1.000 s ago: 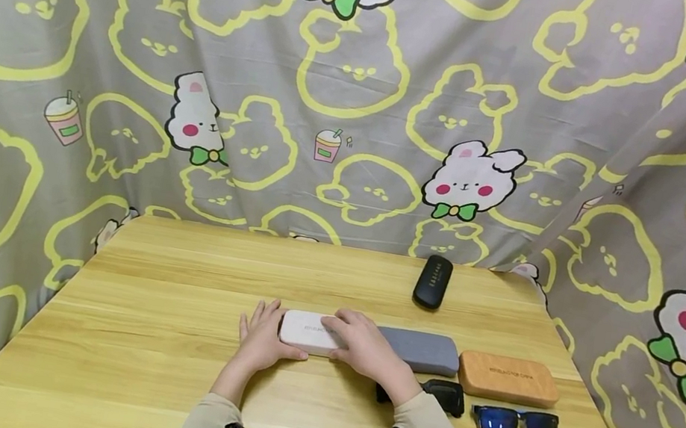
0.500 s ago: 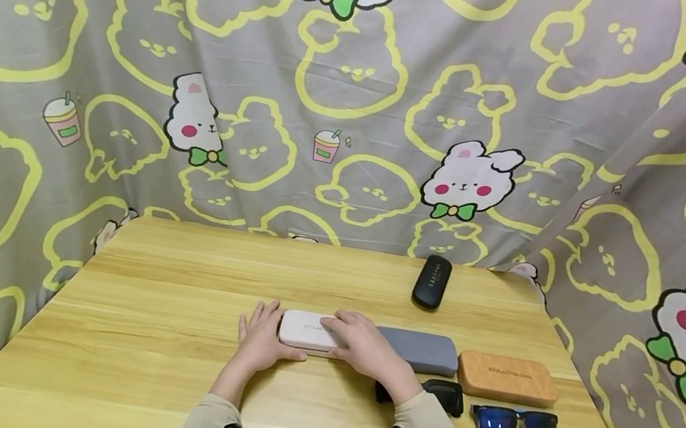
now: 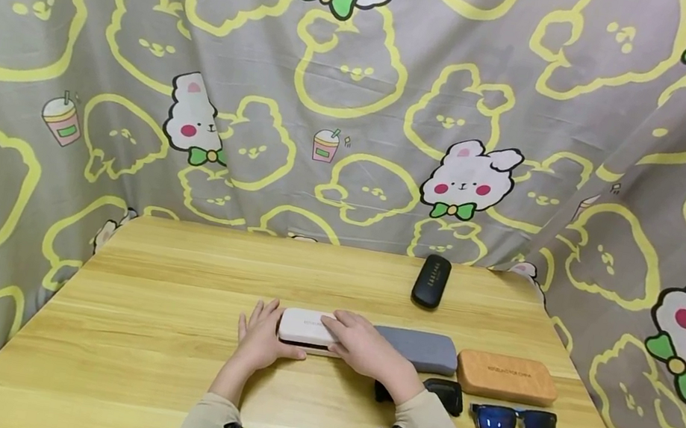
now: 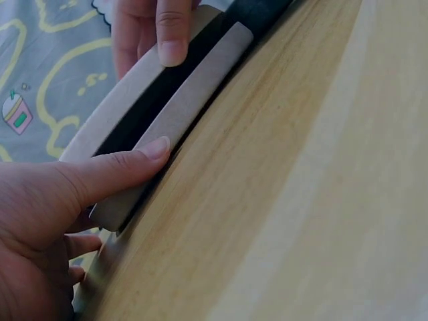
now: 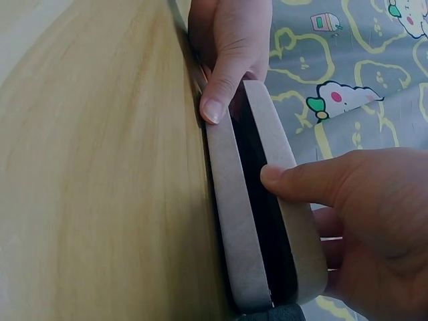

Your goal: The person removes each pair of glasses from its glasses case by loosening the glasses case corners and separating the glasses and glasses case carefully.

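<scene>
A white glasses case (image 3: 301,321) lies on the wooden table, its lid raised a little along the near side. Both wrist views show a dark gap between lid (image 5: 275,150) and base (image 4: 190,100). My left hand (image 3: 259,340) grips the left end, thumb on the front of the base and fingers behind. With its thumb at the lid's front edge, my right hand (image 3: 369,349) holds the lid from the right. What the case contains cannot be seen. Touching or close to its right end is a blue-grey glasses case (image 3: 418,350), partly behind the right hand.
Further right lie a tan glasses case (image 3: 508,378) and sunglasses with blue lenses (image 3: 513,424). Black sunglasses (image 3: 445,395) are partly hidden by my right wrist. A black glasses case (image 3: 431,282) lies near the table's back edge. A patterned curtain (image 3: 240,174) surrounds the table.
The white case's lid has risen slightly at the front, and a dark gap now shows above its base. Both hands keep nearly the same place.
</scene>
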`<state>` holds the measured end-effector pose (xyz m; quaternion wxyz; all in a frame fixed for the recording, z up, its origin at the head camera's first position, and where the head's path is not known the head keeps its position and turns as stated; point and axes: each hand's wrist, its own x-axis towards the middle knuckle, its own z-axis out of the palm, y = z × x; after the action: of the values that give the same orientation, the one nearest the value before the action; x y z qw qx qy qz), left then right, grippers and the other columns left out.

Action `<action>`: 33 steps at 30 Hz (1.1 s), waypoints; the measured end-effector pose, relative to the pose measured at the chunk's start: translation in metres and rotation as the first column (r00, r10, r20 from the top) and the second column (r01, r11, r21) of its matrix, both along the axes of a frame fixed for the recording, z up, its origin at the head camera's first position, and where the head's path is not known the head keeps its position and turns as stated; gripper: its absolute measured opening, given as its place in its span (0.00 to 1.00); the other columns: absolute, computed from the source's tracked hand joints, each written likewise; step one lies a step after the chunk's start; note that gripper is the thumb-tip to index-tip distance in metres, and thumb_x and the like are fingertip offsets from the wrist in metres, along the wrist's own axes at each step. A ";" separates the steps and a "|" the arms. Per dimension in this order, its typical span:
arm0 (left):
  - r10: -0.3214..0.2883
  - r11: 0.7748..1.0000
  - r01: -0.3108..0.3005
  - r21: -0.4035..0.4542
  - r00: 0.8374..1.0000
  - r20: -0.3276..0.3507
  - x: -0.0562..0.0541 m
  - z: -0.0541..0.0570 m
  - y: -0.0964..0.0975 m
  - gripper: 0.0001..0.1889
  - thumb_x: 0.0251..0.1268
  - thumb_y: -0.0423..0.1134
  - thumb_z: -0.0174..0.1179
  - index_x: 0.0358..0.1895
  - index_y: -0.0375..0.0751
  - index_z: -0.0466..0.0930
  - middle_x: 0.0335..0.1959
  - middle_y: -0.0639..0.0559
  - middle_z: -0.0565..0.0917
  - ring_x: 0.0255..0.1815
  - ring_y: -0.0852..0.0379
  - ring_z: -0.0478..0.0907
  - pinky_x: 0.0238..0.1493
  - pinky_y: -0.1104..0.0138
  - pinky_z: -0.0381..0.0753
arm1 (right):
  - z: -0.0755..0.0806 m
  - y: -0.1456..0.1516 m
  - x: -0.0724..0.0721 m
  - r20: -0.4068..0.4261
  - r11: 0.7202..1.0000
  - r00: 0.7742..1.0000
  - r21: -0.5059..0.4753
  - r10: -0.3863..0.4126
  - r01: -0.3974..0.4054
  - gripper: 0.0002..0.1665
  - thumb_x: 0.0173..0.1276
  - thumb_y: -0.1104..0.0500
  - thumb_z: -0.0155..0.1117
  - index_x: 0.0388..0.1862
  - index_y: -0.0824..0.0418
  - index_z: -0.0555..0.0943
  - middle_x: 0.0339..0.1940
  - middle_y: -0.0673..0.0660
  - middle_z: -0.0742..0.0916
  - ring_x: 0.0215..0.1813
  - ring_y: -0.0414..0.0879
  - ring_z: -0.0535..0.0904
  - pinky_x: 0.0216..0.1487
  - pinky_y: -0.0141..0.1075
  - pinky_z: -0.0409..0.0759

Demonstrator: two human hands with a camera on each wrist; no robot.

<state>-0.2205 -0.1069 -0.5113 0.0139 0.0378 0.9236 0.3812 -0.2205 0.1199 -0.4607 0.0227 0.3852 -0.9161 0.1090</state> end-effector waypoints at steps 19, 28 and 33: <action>0.001 1.000 -0.001 0.005 1.000 -0.010 0.000 0.000 0.000 0.49 0.35 0.52 0.80 0.66 0.37 0.70 0.76 0.35 0.59 0.79 0.31 0.41 0.72 0.33 0.27 | -0.003 0.003 -0.003 -0.029 1.000 0.999 -0.007 0.019 -0.019 0.25 0.76 0.56 0.52 0.69 0.62 0.70 0.66 0.67 0.78 0.67 0.61 0.74 0.66 0.51 0.75; 0.002 1.000 -0.002 0.003 1.000 0.007 0.000 0.000 -0.001 0.50 0.36 0.53 0.79 0.67 0.38 0.70 0.76 0.36 0.58 0.79 0.32 0.40 0.73 0.35 0.26 | -0.002 0.002 -0.003 -0.016 1.000 1.000 -0.030 0.007 -0.007 0.25 0.76 0.56 0.53 0.68 0.62 0.72 0.65 0.66 0.79 0.67 0.59 0.75 0.66 0.49 0.75; 0.002 1.000 -0.002 -0.004 1.000 0.001 0.000 0.000 -0.001 0.49 0.35 0.53 0.80 0.67 0.38 0.70 0.76 0.35 0.58 0.79 0.32 0.41 0.72 0.34 0.26 | -0.002 0.002 -0.004 -0.025 0.999 1.000 -0.038 0.001 -0.001 0.24 0.76 0.56 0.53 0.67 0.61 0.73 0.64 0.65 0.80 0.66 0.58 0.76 0.65 0.48 0.76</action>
<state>-0.2209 -0.1078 -0.5115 0.0141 0.0364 0.9244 0.3794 -0.2244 0.1219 -0.4627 0.0413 0.3865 -0.9133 0.1213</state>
